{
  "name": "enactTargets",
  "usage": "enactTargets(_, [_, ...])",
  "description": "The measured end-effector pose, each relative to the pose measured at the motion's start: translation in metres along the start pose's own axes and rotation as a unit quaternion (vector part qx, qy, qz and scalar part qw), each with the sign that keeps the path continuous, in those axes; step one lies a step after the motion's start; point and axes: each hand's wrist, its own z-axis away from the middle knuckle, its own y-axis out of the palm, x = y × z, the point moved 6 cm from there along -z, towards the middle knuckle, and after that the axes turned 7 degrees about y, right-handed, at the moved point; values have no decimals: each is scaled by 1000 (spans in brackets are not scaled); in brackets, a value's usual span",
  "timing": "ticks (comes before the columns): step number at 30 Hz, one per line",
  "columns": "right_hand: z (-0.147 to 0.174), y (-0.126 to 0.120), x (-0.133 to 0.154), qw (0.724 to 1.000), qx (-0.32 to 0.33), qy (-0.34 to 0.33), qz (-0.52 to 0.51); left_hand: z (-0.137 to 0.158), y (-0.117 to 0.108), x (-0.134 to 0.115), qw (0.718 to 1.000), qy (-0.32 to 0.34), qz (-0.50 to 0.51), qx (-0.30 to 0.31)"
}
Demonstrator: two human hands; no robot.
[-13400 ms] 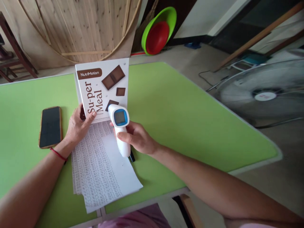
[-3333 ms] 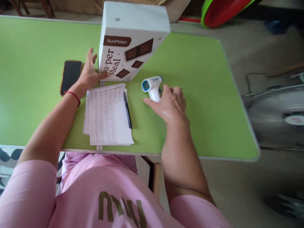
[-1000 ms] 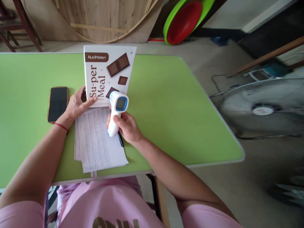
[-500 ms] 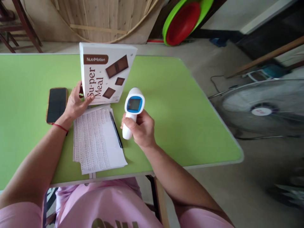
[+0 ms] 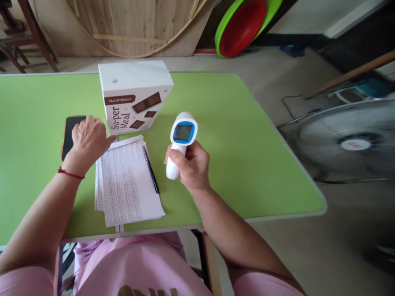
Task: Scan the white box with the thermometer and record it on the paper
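In my right hand (image 5: pixel 195 165) is a white infrared thermometer (image 5: pixel 173 166) with a blue-framed screen, gripped by its handle above the table. My left hand (image 5: pixel 89 137) is off the white NutriMotion box (image 5: pixel 135 111), its thumb stretched toward the box's lower left corner and its fingers bent and partly hidden; it appears to hold nothing. The box stands upright on the table. Beneath and beside my left hand lies a phone (image 5: pixel 67 142) with a dark screen, partly covered. Sheets of handwritten paper (image 5: pixel 123 185) lie in front of the box, with a black pen (image 5: pixel 150 169) on them.
The green table (image 5: pixel 247 164) has a pale edge that my forearms cross. A standing fan (image 5: pixel 354 144) is on the right. Behind the table are a round wooden board (image 5: pixel 132 20), red and green basins (image 5: pixel 243 28) and a wooden chair (image 5: pixel 33 37).
My left hand has let go of the box and moved left over the phone. The box, tilted before, now stands with its top showing. The thermometer sits slightly further right in view.
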Motion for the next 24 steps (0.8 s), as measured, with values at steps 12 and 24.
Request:
enactTargets(12, [-26,-18,-4,862,-35,-14,505,119,31,-131,923,374,-81,44])
enactTargets(24, [-30,-28,-13,786,-60,-23,615,126,48,-123,917,364,-117,114])
